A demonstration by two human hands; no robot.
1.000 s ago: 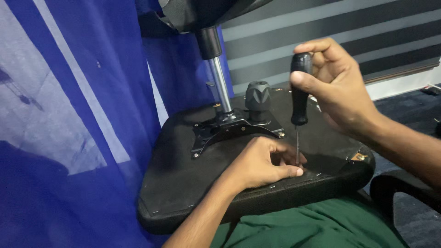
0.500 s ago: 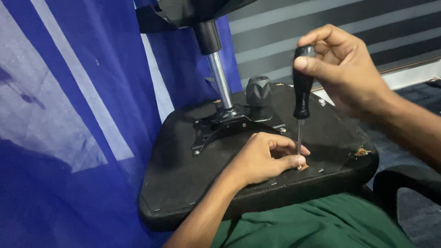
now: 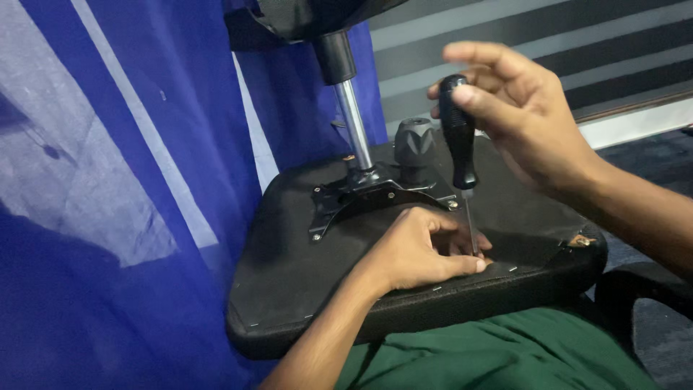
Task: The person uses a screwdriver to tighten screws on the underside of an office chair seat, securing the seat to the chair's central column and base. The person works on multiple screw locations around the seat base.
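A blue cloth (image 3: 123, 180) hangs at the left. The left hand (image 3: 415, 253) rests on the upturned chair seat (image 3: 303, 267), fingertips pinched at the screwdriver (image 3: 460, 144) tip as before. The right hand (image 3: 523, 115) now grips the handle loosely, fingers more spread than earlier.

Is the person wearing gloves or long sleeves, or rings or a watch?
No. The left hand and the right hand are both bare, with no gloves. Both forearms are uncovered as far as the picture shows, so no sleeves reach them. No rings, watch or bracelet can be seen. The fingernails are short and plain.
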